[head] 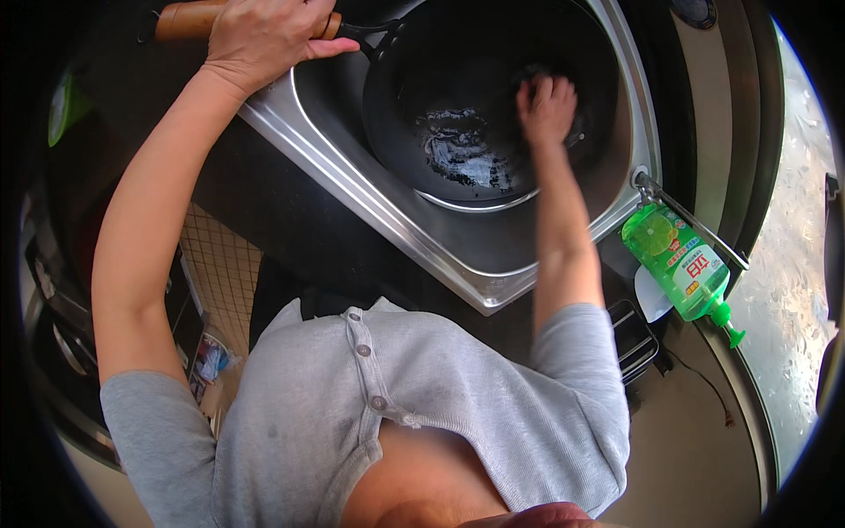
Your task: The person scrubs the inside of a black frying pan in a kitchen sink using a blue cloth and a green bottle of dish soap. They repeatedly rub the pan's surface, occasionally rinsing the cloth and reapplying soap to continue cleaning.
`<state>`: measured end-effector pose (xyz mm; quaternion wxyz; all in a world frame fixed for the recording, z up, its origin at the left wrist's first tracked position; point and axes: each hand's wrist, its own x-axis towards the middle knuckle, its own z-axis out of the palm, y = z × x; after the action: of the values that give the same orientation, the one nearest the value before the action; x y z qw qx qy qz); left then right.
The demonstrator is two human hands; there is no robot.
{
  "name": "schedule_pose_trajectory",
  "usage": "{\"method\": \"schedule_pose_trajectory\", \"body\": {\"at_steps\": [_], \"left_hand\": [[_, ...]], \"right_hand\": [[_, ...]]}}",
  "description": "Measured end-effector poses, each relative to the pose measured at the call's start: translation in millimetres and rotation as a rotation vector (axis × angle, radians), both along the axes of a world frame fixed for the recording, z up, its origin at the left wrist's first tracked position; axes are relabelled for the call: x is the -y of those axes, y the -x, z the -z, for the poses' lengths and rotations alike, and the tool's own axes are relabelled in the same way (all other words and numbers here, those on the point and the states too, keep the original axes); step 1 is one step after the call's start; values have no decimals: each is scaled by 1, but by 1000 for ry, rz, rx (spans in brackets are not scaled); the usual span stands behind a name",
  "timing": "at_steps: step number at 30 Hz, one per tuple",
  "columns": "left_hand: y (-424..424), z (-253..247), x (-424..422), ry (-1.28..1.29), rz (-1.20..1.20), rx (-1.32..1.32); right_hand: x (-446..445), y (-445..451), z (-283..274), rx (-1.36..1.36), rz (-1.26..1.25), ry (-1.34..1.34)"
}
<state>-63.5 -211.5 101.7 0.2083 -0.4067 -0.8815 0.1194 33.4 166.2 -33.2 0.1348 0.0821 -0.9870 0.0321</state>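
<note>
My left hand [267, 36] is closed around the wooden handle [188, 20] of a black wok [455, 66]. The wok sits tilted in a stainless steel sink [409, 221], its far rim beyond the top of the view. Inside it, my right hand [549, 109] reaches down with fingers curled over a small dark scourer [538, 70], mostly hidden and blurred against the black metal. A patch of water [465, 148] glistens on the wok's inner surface, left of my right hand.
A green dish soap pump bottle [676, 261] stands right of the sink, near the metal faucet [693, 221]. A black wire rack [634, 340] is close to my right elbow. Dark countertop [284, 198] borders the sink. Textured window glass [802, 218] lies at far right.
</note>
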Motion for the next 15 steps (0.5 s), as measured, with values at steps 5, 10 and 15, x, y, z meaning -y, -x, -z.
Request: {"method": "schedule_pose_trajectory", "body": {"at_steps": [5, 10, 15], "left_hand": [[-3, -13, -14, -61, 0, 107], [0, -14, -12, -84, 28, 66], [2, -16, -12, -58, 21, 72]], "right_hand": [[54, -42, 29, 125, -45, 368], [-14, 13, -8, 37, -108, -3], [71, -40, 33, 0, 80, 461]]}}
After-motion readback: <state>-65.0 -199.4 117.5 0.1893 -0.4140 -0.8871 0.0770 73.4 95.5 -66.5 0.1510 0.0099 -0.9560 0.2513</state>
